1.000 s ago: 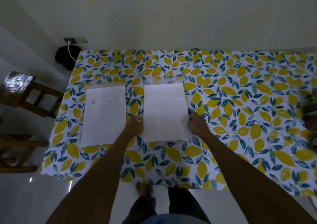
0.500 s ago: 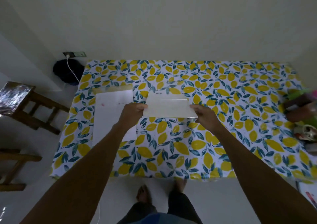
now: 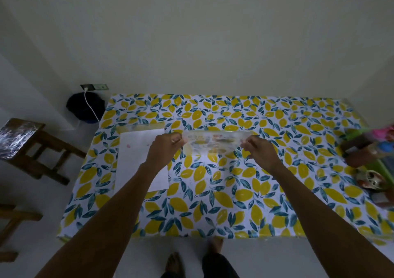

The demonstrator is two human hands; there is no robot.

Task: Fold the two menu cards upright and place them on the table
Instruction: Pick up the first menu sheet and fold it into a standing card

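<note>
I hold one laminated menu card (image 3: pixel 213 142) above the table, tilted so its printed side with pictures faces me. My left hand (image 3: pixel 165 149) pinches its left edge and my right hand (image 3: pixel 259 152) pinches its right edge. The second menu card (image 3: pixel 136 152) lies flat and blank side up on the lemon-patterned tablecloth (image 3: pixel 213 205), at the left; my left forearm hides part of it.
A clutter of colourful items (image 3: pixel 371 156) sits at the table's right edge. A wooden stool (image 3: pixel 27 147) stands to the left of the table, and a dark bag (image 3: pixel 85 107) with a white cable lies by the wall. My bare feet show below the near table edge.
Both hands lifted the right card off the table and tipped it up; its printed side now faces me. The view has pulled back from the table. The left card stayed flat.
</note>
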